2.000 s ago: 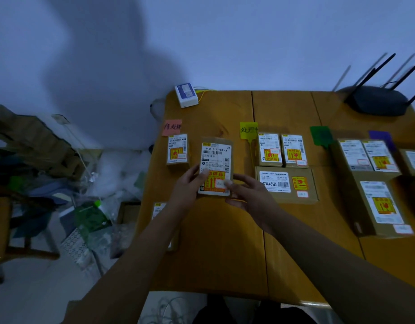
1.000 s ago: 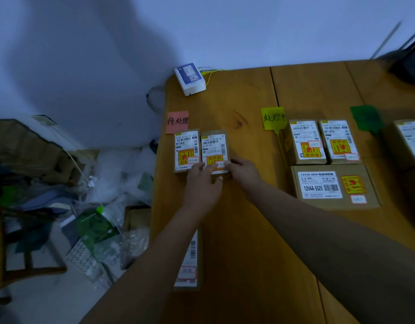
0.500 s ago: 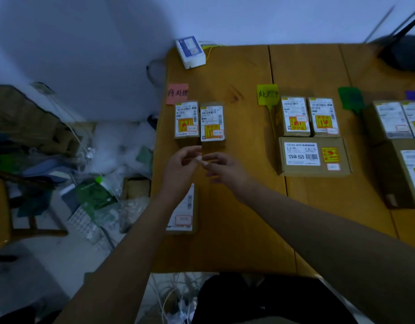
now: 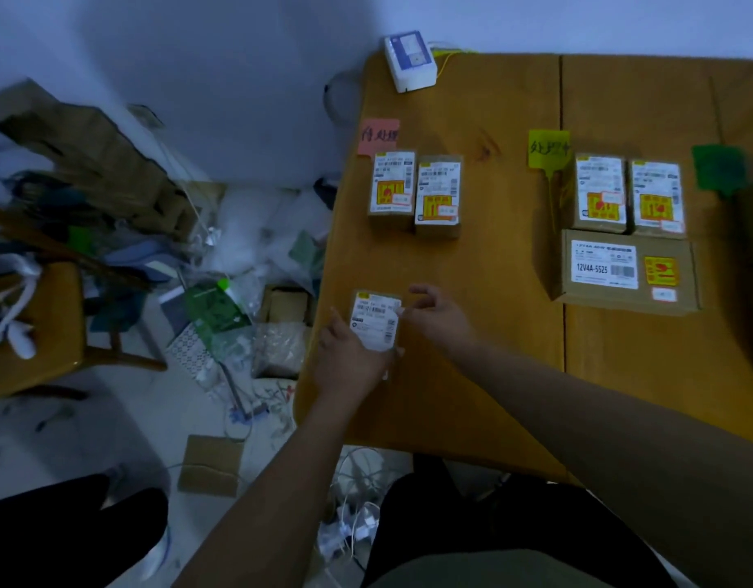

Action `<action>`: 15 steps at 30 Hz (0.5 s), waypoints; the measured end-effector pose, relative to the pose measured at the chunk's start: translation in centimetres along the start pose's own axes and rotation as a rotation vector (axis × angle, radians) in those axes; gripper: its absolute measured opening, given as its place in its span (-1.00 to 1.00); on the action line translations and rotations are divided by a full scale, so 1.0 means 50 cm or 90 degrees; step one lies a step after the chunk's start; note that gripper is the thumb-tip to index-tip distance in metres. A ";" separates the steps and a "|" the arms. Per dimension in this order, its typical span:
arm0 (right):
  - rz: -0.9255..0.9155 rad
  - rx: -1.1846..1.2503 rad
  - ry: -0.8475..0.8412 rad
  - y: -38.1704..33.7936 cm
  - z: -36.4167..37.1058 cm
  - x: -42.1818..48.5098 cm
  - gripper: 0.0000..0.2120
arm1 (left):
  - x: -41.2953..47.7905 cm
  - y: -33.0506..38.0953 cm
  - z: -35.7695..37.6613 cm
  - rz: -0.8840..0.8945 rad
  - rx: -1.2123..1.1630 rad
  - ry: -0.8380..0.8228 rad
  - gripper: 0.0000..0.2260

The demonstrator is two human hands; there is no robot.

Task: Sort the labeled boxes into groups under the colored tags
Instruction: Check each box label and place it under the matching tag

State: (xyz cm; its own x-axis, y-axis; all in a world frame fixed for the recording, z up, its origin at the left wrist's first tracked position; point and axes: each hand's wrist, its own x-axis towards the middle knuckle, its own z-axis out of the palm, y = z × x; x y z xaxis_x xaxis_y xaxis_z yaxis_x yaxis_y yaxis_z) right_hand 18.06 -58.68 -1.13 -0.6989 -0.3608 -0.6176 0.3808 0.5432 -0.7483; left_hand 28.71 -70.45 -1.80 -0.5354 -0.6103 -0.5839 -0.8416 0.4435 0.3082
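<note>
Right now your left hand [image 4: 349, 358] lies over the lower part of a small brown cardboard box with a white barcode label [image 4: 375, 320], near the left edge of the orange wooden table [image 4: 493, 375]. Whether its fingers actually clasp the box I cannot tell. Your right hand [image 4: 440, 316] touches the box's upper right corner with loosely spread fingers, holding nothing. Farther up, two small labeled boxes [image 4: 414, 193] sit side by side under the pink paper tag [image 4: 379, 135]. Three more labeled boxes [image 4: 627, 231] lie beside the yellow tag [image 4: 548, 147].
</note>
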 end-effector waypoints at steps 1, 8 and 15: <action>-0.003 -0.021 0.002 0.004 -0.001 0.000 -0.43 | 0.000 -0.004 0.005 0.009 -0.021 0.007 0.11; 0.020 0.092 -0.146 -0.053 -0.083 -0.044 -0.26 | -0.046 0.028 -0.071 0.184 -0.029 0.165 -0.05; -0.165 0.266 -0.175 -0.180 -0.209 -0.131 -0.62 | -0.111 0.127 -0.221 0.370 -0.491 0.027 -0.58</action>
State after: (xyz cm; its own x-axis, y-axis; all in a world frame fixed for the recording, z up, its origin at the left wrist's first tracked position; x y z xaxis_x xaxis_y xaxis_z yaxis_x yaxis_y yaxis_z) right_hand 12.90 -53.29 12.16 -0.6394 -0.6572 -0.3990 0.4642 0.0836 -0.8818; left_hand 25.56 -71.50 11.71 -0.8723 -0.4617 -0.1610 -0.2511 0.1403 0.9577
